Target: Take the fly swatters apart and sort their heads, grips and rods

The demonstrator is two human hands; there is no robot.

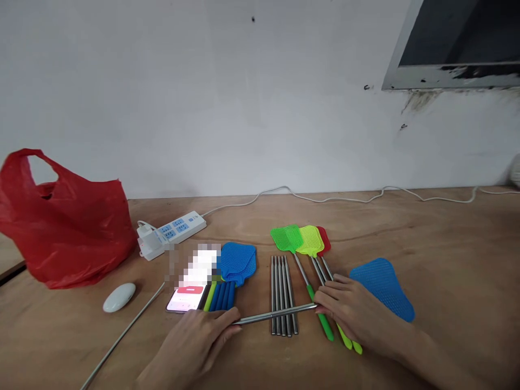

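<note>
My left hand (195,341) pinches one end of a thin metal telescopic rod (272,314). The other end is between the fingers of my right hand (349,306), so the rod spans level between them. It passes over several shorter metal tubes (283,287) lying side by side. Partly under my right hand are fly swatters with a green head (286,237), a yellow head (311,240) and a red head (324,241). A loose blue swatter head (384,287) lies to the right. Beyond my left hand are blue swatter heads (238,261) and several blue handles (223,295).
A lit phone (190,295) lies left of the blue handles. Further left are a long thin rod (122,336), a white mouse-like oval object (119,297) and a red plastic bag (77,233). A power strip (179,230) trails its white cord (333,200) along the wall.
</note>
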